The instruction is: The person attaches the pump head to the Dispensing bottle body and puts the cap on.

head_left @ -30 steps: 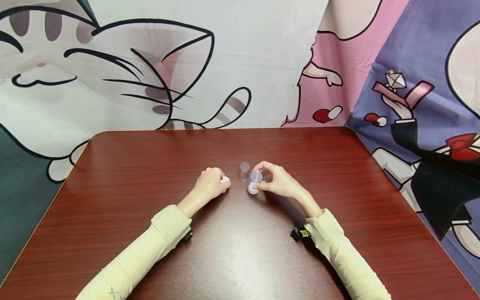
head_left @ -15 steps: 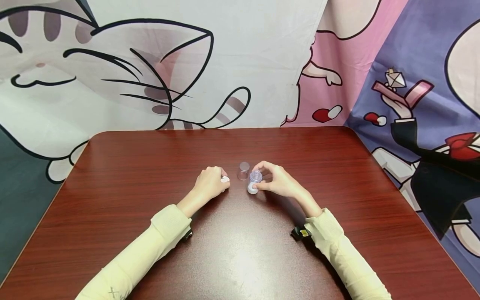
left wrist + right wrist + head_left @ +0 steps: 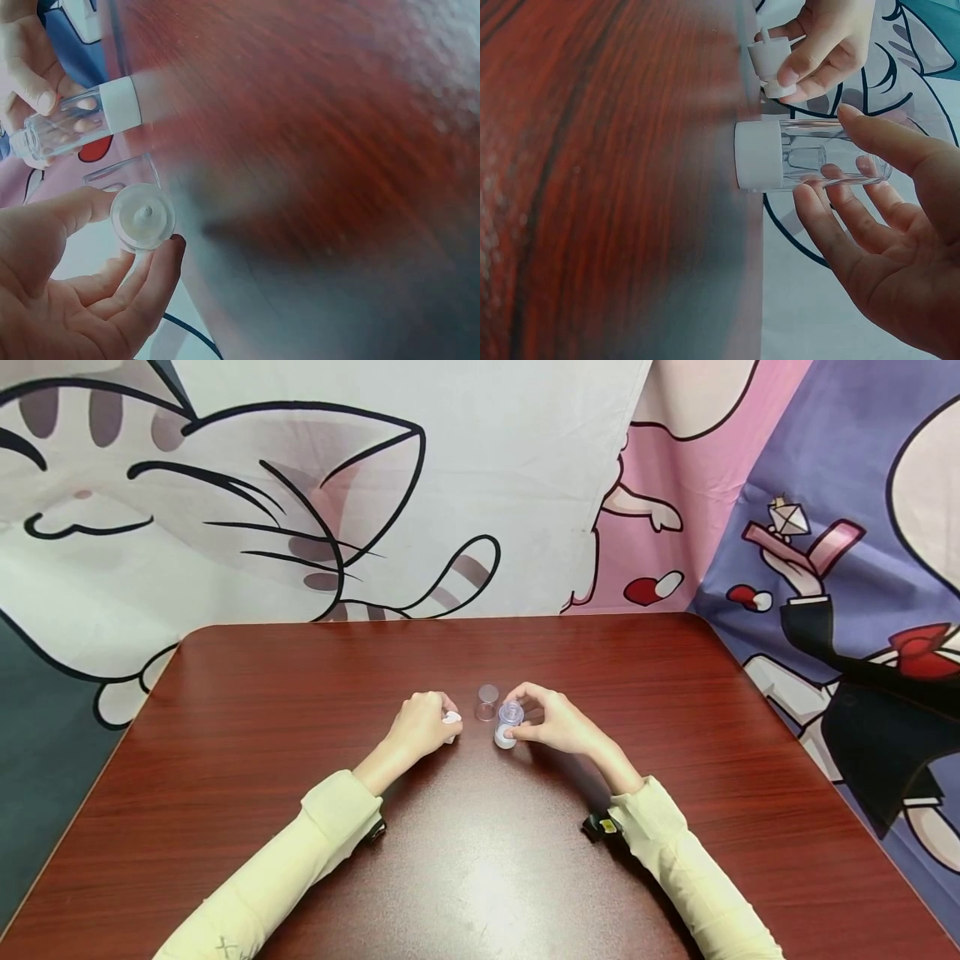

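Between thumb and fingers my left hand [image 3: 420,724] pinches a white pump head [image 3: 143,217], held just off the table. Its underside with a small central stem faces the left wrist camera; the right wrist view shows the pump head [image 3: 769,58] from the side. To the right, my right hand [image 3: 557,721] grips a small clear bottle [image 3: 507,727] by its side. The bottle stands upright with its neck uncovered and a white base [image 3: 759,156] at the tabletop. Behind and between the hands, a clear cap [image 3: 487,702] rests on the table.
A reddish-brown wooden table [image 3: 300,660] spreads out under both arms. Past its far edge hangs a cartoon-printed cloth [image 3: 525,485]. A small black device [image 3: 600,827] sits under the right cuff.
The pump head turns slightly in my left fingers, which shift a little. My right hand, the bottle and the clear cap stay where they were.
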`<action>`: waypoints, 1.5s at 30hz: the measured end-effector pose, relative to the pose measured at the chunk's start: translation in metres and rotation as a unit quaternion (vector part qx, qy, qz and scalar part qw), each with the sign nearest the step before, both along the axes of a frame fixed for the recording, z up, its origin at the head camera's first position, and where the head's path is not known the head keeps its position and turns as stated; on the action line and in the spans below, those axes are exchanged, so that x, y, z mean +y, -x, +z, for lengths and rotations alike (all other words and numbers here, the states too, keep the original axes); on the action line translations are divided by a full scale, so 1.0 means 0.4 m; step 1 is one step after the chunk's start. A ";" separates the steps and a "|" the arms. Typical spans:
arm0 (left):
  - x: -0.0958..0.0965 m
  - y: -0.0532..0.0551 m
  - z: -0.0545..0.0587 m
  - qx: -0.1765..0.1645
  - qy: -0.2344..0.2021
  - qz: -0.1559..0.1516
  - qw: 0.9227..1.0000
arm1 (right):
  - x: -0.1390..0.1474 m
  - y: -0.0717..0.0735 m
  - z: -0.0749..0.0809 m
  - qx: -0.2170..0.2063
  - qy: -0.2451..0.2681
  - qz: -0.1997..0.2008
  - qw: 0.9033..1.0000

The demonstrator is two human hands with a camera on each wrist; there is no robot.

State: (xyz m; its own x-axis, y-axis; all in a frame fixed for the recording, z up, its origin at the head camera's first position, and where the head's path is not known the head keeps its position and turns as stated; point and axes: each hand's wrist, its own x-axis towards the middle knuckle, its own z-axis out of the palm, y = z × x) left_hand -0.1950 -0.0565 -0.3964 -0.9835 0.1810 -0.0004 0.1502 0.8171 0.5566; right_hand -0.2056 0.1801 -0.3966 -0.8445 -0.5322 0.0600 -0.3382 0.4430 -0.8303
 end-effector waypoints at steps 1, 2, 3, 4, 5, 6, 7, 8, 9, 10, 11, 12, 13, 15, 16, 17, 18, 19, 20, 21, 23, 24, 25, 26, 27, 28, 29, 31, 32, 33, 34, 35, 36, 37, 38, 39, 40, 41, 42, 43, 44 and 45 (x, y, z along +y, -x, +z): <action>0.000 0.000 0.000 0.000 -0.002 0.000 1.000 | 0.000 0.000 -0.001 0.000 0.000 0.000 1.000; -0.001 -0.001 0.000 0.001 -0.004 0.001 1.000 | 0.000 0.001 -0.002 0.001 0.000 0.001 1.000; -0.001 -0.001 0.000 0.002 -0.006 0.001 1.000 | 0.001 0.001 -0.002 0.001 0.000 0.001 1.000; -0.002 -0.001 0.000 0.004 -0.007 0.001 1.000 | 0.001 0.001 -0.003 0.001 0.001 0.002 1.000; -0.002 -0.001 0.000 0.006 -0.010 0.000 1.000 | 0.001 0.001 -0.003 0.001 0.001 0.002 1.000; -0.003 -0.002 0.000 0.007 -0.013 -0.001 1.000 | 0.001 0.001 -0.003 0.001 0.002 0.002 1.000; -0.004 -0.002 0.000 0.009 -0.017 -0.003 1.000 | 0.001 0.001 -0.003 0.001 0.002 0.002 1.000; -0.004 -0.003 0.000 0.010 -0.021 -0.005 1.000 | 0.001 0.001 -0.003 0.002 0.002 0.003 1.000; -0.005 -0.003 0.000 0.012 -0.025 -0.009 1.000 | 0.001 0.001 -0.003 0.002 0.003 0.003 1.000; -0.005 -0.004 0.000 0.013 -0.030 -0.013 0.999 | 0.001 0.001 -0.003 0.001 0.003 0.003 1.000; -0.004 -0.004 0.000 0.014 -0.035 -0.016 0.999 | 0.001 0.001 -0.002 0.001 0.003 0.002 1.000; -0.004 -0.005 -0.001 0.015 -0.038 -0.019 0.999 | 0.001 0.001 -0.003 0.001 0.003 0.002 1.000; -0.003 -0.005 -0.001 0.016 -0.042 -0.021 0.999 | 0.001 0.002 -0.003 0.000 0.003 0.002 1.000; 0.000 -0.005 0.000 0.017 -0.047 -0.024 0.998 | 0.000 0.002 -0.002 -0.001 0.004 -0.001 1.000; 0.001 -0.005 0.000 0.017 -0.049 -0.023 0.998 | 0.000 0.002 -0.002 -0.001 0.005 -0.001 1.000; 0.002 -0.005 0.001 0.017 -0.050 -0.022 0.998 | 0.000 0.002 -0.002 -0.001 0.006 -0.002 1.000; 0.003 -0.005 0.001 0.016 -0.053 -0.021 0.998 | 0.000 0.002 -0.003 -0.001 0.007 -0.002 1.000; 0.004 -0.005 0.002 0.015 -0.055 -0.020 0.998 | -0.001 0.002 -0.003 -0.002 0.007 -0.002 1.000; 0.004 -0.006 0.003 0.014 -0.058 -0.018 0.998 | -0.001 0.002 -0.003 -0.002 0.008 -0.002 1.000; 0.005 -0.006 0.003 0.014 -0.061 -0.016 0.998 | -0.001 0.002 -0.003 -0.002 0.008 -0.002 1.000; 0.005 -0.007 0.004 0.014 -0.064 -0.011 0.998 | -0.002 0.003 -0.004 -0.003 0.008 -0.002 1.000; 0.005 -0.007 0.004 0.015 -0.065 -0.009 0.998 | -0.003 0.003 -0.004 -0.004 0.009 -0.001 1.000; 0.005 -0.008 0.004 0.017 -0.066 -0.007 0.998 | -0.003 0.003 -0.004 -0.003 0.009 -0.001 1.000; 0.005 -0.008 0.004 0.018 -0.066 -0.005 0.998 | -0.003 0.003 -0.004 -0.002 0.009 -0.001 1.000; 0.005 -0.008 0.005 0.020 -0.066 -0.003 0.998 | -0.003 0.003 -0.004 -0.001 0.010 0.000 1.000; 0.005 -0.008 0.005 0.021 -0.066 -0.002 0.998 | -0.003 0.003 -0.003 0.000 0.011 0.000 1.000; 0.005 -0.008 0.006 0.023 -0.066 -0.001 0.998 | -0.003 0.003 -0.003 0.001 0.012 0.001 1.000; 0.006 -0.008 0.006 0.025 -0.067 0.000 0.997 | -0.002 0.002 -0.002 0.004 0.011 0.001 1.000; 0.008 -0.009 0.007 0.026 -0.067 0.000 0.997 | -0.001 0.001 -0.002 0.006 0.011 0.001 1.000; 0.009 -0.009 0.007 0.027 -0.069 -0.001 0.997 | 0.001 0.000 -0.003 0.006 0.010 -0.001 1.000; 0.010 -0.008 0.010 0.029 -0.071 0.000 0.997 | 0.001 0.002 -0.001 0.008 0.008 -0.001 1.000; 0.011 -0.007 0.013 0.031 -0.075 0.000 0.997 | 0.001 0.003 0.000 0.009 0.007 -0.003 1.000; 0.012 -0.007 0.016 0.032 -0.078 0.001 0.996 | 0.001 0.003 0.002 0.010 0.008 -0.004 1.000; 0.014 -0.007 0.018 0.032 -0.082 0.001 0.996 | 0.002 0.003 0.002 0.011 0.009 -0.004 1.000; 0.015 -0.008 0.020 0.032 -0.086 0.001 0.996 | 0.003 0.002 0.001 0.010 0.011 -0.004 1.000; 0.017 -0.009 0.021 0.032 -0.090 0.001 0.995 | 0.003 0.000 0.000 0.010 0.012 -0.004 1.000; 0.018 -0.010 0.021 0.033 -0.093 0.002 0.995 | 0.003 -0.001 -0.002 0.010 0.014 -0.002 1.000; 0.019 -0.012 0.021 0.034 -0.096 0.004 0.995 | 0.003 -0.003 -0.005 0.010 0.016 -0.001 1.000; 0.019 -0.014 0.021 0.035 -0.098 0.006 0.995 | 0.003 -0.004 -0.007 0.009 0.016 0.000 1.000; 0.020 -0.015 0.021 0.037 -0.100 0.008 0.994 | 0.002 -0.005 -0.010 0.010 0.015 0.000 1.000; 0.019 -0.017 0.020 0.039 -0.101 0.010 0.994 | 0.001 -0.006 -0.012 0.011 0.013 0.000 1.000; 0.019 -0.019 0.020 0.042 -0.103 0.012 0.994 | -0.001 -0.007 -0.013 0.011 0.013 0.000 1.000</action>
